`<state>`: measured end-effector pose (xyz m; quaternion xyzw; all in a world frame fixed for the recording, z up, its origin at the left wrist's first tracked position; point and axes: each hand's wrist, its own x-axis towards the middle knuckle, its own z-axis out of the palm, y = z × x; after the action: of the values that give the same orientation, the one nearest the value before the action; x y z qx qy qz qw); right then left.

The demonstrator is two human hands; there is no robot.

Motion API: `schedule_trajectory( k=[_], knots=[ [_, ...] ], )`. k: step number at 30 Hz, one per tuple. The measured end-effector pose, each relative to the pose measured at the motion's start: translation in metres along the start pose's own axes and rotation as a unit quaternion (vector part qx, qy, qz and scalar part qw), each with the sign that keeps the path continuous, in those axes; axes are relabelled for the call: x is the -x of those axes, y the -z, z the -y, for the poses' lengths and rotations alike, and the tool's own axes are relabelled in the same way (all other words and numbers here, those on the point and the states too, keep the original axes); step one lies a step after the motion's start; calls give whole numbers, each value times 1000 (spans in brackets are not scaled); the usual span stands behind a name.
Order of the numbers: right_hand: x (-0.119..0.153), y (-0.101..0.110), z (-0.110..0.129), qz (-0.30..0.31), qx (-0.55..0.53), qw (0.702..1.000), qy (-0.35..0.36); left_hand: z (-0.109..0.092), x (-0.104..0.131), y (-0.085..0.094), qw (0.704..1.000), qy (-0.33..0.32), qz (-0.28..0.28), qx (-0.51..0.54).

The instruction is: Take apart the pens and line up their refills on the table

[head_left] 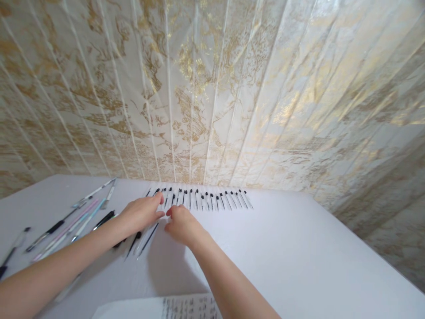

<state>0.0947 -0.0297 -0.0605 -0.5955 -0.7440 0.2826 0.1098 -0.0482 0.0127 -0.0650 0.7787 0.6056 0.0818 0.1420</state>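
Note:
A row of thin pen refills with black tips lies side by side near the back edge of the white table. My left hand is over the row's left end, its thumb and fingers apart. Just right of it, my right hand has its fingers curled and pressed together close to the row; whatever is between them is too small to make out. Below my left hand, a dark refill and a black-capped one lie slanted on the table.
Several pens and pen parts, among them a pink one and a black-gripped one, lie loosely at the left. A sheet with handwriting is at the front edge. Behind the table hangs a gold-patterned curtain.

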Motion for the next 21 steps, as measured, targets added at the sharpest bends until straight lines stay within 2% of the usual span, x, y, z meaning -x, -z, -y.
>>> schedule_trajectory(
  k=[4,10,13,17,21],
  knots=[
    [6,3,4,6,54,998,-10,-2,21,5,999,5,27,-44],
    [-4,-7,2,-1,79,997,-22,4,29,-18,994,0,-2,-110],
    [-17,-13,1,-14,54,998,-12,7,26,-22,992,4,-8,-124],
    [-28,-15,0,-23,29,999,-10,12,30,-15,994,4,0,-106],
    [-29,-17,-4,-6,7,1000,-2,19,47,-13,999,-25,-1,-23]
  ],
)
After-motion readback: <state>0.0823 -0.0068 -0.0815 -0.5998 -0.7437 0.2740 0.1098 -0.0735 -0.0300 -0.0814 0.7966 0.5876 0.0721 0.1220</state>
